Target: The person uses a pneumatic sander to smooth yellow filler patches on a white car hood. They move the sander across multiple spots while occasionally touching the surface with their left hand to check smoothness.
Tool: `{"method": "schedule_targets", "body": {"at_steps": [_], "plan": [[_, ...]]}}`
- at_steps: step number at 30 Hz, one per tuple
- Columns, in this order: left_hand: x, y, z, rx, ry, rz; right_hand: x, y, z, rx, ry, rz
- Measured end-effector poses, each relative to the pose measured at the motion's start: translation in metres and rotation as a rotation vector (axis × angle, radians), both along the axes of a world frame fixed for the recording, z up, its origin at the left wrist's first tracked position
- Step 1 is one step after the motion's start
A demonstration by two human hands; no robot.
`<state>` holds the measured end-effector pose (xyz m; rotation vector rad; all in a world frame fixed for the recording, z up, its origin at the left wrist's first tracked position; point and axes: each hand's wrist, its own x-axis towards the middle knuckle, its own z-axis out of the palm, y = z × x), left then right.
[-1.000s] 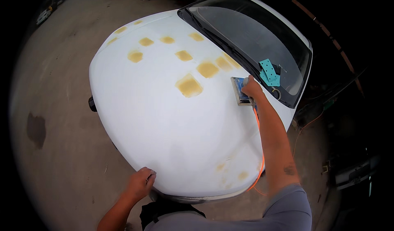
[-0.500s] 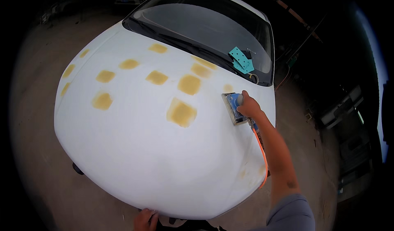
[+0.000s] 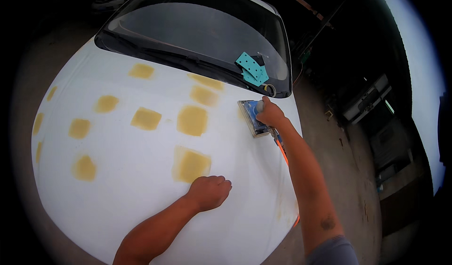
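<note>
A person leans over a white car hood (image 3: 141,203) dotted with yellow-tan filler patches, the right hand (image 3: 269,114) closed over a rectangular sanding tool (image 3: 252,118) pressed flat at about two o'clock on the panel, just below the windshield (image 3: 197,34). The left hand (image 3: 209,192) rests loosely curled, holding nothing, on bare paint at six o'clock, touching the lower edge of the nearest filler patch (image 3: 192,165). Teal perforated sanding sheets (image 3: 252,69) lie against the glass at one o'clock. The risks look plain: the tool sits close to the hood's edge and wiper line, where a slip could gouge trim or glass, and weight on the braced hand could smudge or dent the nearby filler.
</note>
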<state>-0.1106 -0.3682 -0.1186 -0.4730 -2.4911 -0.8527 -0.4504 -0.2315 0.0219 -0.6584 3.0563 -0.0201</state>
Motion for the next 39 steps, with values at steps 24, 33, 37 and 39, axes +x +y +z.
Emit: {"method": "schedule_targets", "body": {"at_steps": [24,33,37,39], "plan": [[-0.018,-0.011,0.003,0.098,-0.140,0.031,0.074,0.002,0.000,0.053,-0.056,-0.016],[-0.022,-0.005,0.002,0.099,-0.126,0.009,0.026,-0.017,0.006,0.024,-0.021,-0.065],[-0.020,-0.009,0.000,0.100,-0.111,0.042,0.053,-0.012,-0.002,0.050,-0.033,-0.022],[-0.021,-0.004,0.003,0.081,-0.156,0.025,0.076,-0.003,0.003,0.073,-0.039,-0.035]]}}
